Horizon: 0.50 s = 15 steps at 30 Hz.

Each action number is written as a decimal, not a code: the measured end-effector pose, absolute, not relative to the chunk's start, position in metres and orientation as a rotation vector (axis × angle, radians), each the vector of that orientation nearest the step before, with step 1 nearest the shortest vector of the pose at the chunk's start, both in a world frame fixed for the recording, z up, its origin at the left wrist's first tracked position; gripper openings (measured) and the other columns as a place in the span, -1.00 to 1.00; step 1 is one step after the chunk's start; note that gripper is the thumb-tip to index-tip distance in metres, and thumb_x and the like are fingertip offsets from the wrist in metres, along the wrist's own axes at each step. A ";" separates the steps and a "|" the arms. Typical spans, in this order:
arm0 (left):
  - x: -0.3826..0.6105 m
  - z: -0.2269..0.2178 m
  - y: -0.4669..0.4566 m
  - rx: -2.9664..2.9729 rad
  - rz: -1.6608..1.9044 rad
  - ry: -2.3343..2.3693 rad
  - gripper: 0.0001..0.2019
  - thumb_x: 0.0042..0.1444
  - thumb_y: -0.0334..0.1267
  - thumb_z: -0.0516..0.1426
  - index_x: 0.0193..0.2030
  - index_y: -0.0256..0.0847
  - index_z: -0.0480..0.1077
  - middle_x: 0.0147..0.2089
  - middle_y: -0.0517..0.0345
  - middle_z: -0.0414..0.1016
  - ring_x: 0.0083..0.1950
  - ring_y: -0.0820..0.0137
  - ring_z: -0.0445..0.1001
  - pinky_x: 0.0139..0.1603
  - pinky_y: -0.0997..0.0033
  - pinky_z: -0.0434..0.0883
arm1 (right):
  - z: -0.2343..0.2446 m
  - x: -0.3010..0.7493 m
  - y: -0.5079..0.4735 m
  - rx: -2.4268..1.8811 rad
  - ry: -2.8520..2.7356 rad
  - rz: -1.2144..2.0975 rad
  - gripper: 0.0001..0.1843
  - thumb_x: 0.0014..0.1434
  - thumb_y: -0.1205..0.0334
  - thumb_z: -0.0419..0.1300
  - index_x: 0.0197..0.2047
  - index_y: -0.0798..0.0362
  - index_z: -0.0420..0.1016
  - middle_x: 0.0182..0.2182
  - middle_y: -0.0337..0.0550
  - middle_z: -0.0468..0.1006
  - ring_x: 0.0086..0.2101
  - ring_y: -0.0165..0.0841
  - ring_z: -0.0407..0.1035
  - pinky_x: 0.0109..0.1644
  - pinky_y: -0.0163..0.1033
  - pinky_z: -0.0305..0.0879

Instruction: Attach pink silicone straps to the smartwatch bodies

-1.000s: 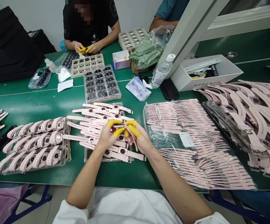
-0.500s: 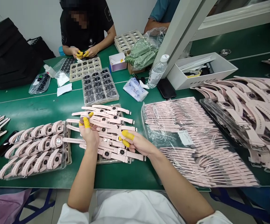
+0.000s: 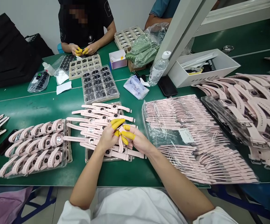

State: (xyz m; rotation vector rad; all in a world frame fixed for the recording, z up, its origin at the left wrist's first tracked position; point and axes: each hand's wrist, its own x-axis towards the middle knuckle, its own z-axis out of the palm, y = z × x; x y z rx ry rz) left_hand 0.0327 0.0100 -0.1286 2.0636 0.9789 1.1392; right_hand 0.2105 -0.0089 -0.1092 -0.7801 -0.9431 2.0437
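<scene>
My left hand (image 3: 109, 137) and my right hand (image 3: 138, 140) meet over a tray of watches, both closed, with yellow finger cots on several fingers. Between their fingertips is a pink watch strap (image 3: 121, 145), its loose end hanging down. My left fingers pinch at its upper end, where a small watch case seems to be, mostly hidden by the fingers. My right thumb and fingers grip the strap from the other side. Beneath lie pink-strapped watches (image 3: 95, 120) in rows, straps stretched flat to both sides, on a clear tray (image 3: 88, 155).
To the left, a tray holds watches with looped straps (image 3: 35, 146). Bagged pink straps (image 3: 209, 155) lie at right, beside a heap of more watches (image 3: 253, 105). Farther back are a tray of dark watch faces (image 3: 98, 82), a bottle (image 3: 158, 70), a white box (image 3: 202, 70) and a co-worker's hands (image 3: 84, 49).
My left hand has moved right and toward me, from the tray's left side to my right hand. Both now work together on the strap, whose end hangs between them.
</scene>
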 end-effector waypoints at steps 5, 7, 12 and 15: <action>0.032 -0.130 0.010 2.113 1.107 0.967 -0.39 0.24 -0.53 0.00 0.39 -0.07 0.36 0.30 -0.05 0.49 0.32 0.20 0.47 0.33 0.05 0.49 | -0.111 0.214 -0.007 -0.831 -0.928 2.074 -0.63 0.19 -0.06 0.38 -0.30 0.03 0.40 -0.71 -0.46 0.24 -0.70 -0.54 -0.04 -0.67 -0.42 0.02; 0.032 -0.130 0.010 2.125 1.093 0.993 -0.42 0.26 -0.51 0.00 0.38 -0.07 0.38 0.29 -0.05 0.49 0.31 0.20 0.48 0.32 0.05 0.49 | -0.111 0.213 -0.007 -0.867 -0.899 2.048 -0.64 0.18 -0.04 0.39 -0.33 0.02 0.40 -0.72 -0.46 0.22 -0.71 -0.53 -0.04 -0.68 -0.41 0.02; 0.034 -0.129 0.010 2.142 1.104 1.049 -0.50 0.32 -0.46 -0.02 0.35 -0.12 0.40 0.25 -0.06 0.49 0.27 0.24 0.51 0.29 0.09 0.51 | -0.112 0.207 -0.007 -0.945 -0.798 1.955 -0.64 0.15 -0.07 0.39 -0.35 0.01 0.41 -0.72 -0.42 0.26 -0.71 -0.50 0.02 -0.68 -0.39 0.06; 0.035 -0.129 0.009 2.140 1.106 1.055 -0.51 0.36 -0.44 -0.03 0.35 -0.12 0.39 0.24 -0.07 0.48 0.24 0.23 0.51 0.26 0.11 0.52 | -0.111 0.206 -0.007 -0.950 -0.770 1.947 -0.66 0.14 -0.05 0.39 -0.35 0.00 0.41 -0.71 -0.41 0.26 -0.70 -0.50 0.02 -0.68 -0.39 0.06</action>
